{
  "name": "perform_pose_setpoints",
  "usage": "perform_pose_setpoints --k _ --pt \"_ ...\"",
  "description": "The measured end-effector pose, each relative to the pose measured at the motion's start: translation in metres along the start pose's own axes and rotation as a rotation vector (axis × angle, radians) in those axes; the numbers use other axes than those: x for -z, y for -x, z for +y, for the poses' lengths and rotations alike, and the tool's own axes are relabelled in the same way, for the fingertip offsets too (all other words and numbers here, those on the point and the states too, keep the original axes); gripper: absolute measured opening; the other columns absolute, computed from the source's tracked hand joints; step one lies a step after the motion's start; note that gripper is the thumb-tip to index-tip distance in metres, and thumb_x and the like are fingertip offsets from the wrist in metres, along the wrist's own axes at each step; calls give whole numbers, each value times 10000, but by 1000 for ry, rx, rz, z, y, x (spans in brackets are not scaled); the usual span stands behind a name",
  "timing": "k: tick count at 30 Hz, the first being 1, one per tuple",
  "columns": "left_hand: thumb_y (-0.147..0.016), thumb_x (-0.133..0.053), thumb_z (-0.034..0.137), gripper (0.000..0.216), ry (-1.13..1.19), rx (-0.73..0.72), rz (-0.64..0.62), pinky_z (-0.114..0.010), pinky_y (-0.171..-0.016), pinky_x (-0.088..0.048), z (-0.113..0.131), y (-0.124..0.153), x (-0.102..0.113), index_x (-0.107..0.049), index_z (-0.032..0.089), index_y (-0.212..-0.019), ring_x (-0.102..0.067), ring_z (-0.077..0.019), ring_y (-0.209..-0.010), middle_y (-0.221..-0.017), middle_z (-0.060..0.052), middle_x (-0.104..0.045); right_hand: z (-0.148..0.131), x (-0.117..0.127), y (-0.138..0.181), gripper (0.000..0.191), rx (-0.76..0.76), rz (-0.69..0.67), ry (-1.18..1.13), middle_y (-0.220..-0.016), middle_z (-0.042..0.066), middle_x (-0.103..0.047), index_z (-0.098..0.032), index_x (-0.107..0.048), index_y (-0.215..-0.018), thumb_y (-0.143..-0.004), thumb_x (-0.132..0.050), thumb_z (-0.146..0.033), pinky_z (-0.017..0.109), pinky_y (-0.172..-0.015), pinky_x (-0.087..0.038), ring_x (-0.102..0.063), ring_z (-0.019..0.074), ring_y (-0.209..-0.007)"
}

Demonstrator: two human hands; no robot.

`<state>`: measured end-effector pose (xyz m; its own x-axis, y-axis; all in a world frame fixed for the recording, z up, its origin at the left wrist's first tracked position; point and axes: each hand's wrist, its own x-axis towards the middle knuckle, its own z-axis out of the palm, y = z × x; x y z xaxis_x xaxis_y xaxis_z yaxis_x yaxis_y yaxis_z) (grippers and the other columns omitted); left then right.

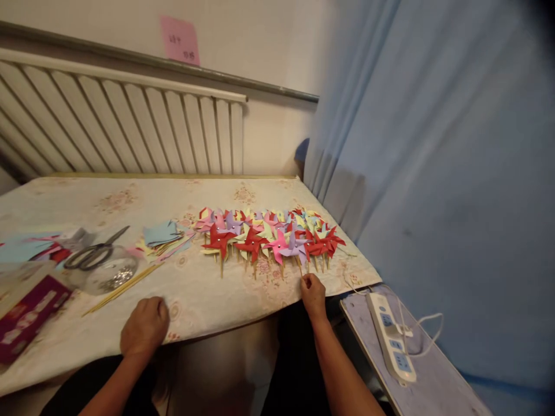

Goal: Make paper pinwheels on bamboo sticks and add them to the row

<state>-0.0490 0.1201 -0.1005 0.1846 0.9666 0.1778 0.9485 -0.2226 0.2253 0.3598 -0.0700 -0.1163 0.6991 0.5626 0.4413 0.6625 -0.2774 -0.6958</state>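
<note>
My right hand (pixel 313 292) pinches the thin wooden stick of a purple paper pinwheel (pixel 295 247) at the table's front edge. This pinwheel is at the front of a dense group of pinwheels in red, pink, yellow, purple and light blue, lying in rows. Beside it are a pink pinwheel (pixel 278 247) and a red pinwheel (pixel 252 243). Curled into a fist, my left hand (pixel 145 326) rests on the flowered tablecloth (pixel 208 306). The wooden sticks (pixel 124 289) nearest to it lie loose and apart from it.
On the left are scissors (pixel 97 251), a clear dish of small metal pieces (pixel 117 274), a purple box (pixel 32 318) and cut paper (pixel 161 233). A power strip (pixel 391 338) with a white cable sits on a low surface at right, beside a blue curtain (pixel 455 202).
</note>
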Motion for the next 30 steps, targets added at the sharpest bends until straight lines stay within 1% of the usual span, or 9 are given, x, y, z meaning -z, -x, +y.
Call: perform_pose_setpoints --k 4,8,12,16,19,22,24,27,30 --pt "-957 -296 331 345 -114 -67 67 -331 -713 -376 -4 3 -6 -601 190 -883 -579 -229 -895 -944 -89 -602 1 0 0 220 -4 -16 11 -653 49 -611 -186 -593 -723 -798 -450 -336 281 -621 -392 -540 176 -598" --pt "-960 -305 326 329 -145 -68 96 -329 -690 -362 -6 5 -8 -591 196 -862 -577 -216 -850 -922 -79 -598 2 0 0 257 -22 -29 20 -648 54 -616 -188 -598 -717 -796 -445 -378 288 -625 -398 -547 183 -597" --pt "-956 -315 300 301 -158 -99 118 -326 -716 -363 -4 7 -7 -576 195 -848 -569 -211 -841 -890 -73 -585 -2 2 1 258 -51 -39 19 -631 43 -605 -193 -597 -712 -784 -452 -393 291 -618 -396 -539 186 -589" --pt "-952 -327 296 286 -135 -92 140 -329 -708 -362 -4 8 -7 -573 199 -845 -565 -213 -820 -885 -72 -583 -13 1 6 258 -62 -56 -5 -621 35 -596 -196 -593 -703 -775 -473 -412 294 -617 -397 -535 187 -582" --pt "-940 -343 283 270 -84 -90 153 -327 -723 -371 -7 10 -9 -575 199 -830 -563 -217 -824 -868 -76 -581 -30 -5 16 249 -62 -93 -78 -617 22 -590 -195 -599 -707 -769 -501 -415 287 -612 -404 -534 182 -580" --pt "-929 -342 273 271 39 -113 138 -326 -762 -389 -4 13 -12 -579 197 -823 -566 -217 -830 -855 -80 -590 -55 -19 31 237 -96 -134 -174 -592 0 -563 -189 -608 -714 -743 -519 -407 277 -584 -400 -508 170 -551" --pt "-923 -336 283 276 200 -146 104 -325 -781 -401 7 16 -13 -576 199 -816 -571 -214 -832 -853 -79 -608 -76 -33 43 228 -100 -168 -213 -570 -13 -535 -192 -600 -690 -737 -518 -399 270 -569 -387 -488 164 -541" --pt "-895 -350 317 266 518 -168 -3 -321 -762 -417 37 21 -13 -573 207 -799 -575 -203 -795 -822 -58 -628 -112 -57 58 195 -94 -212 -276 -554 -25 -506 -198 -581 -659 -724 -517 -370 259 -555 -371 -471 155 -537" --pt "-826 -418 334 219 808 -138 -191 -314 -709 -427 72 25 -9 -579 205 -755 -571 -192 -721 -717 -27 -609 -144 -79 69 161 -108 -251 -340 -537 -36 -480 -206 -552 -628 -708 -508 -338 247 -525 -351 -456 146 -519"
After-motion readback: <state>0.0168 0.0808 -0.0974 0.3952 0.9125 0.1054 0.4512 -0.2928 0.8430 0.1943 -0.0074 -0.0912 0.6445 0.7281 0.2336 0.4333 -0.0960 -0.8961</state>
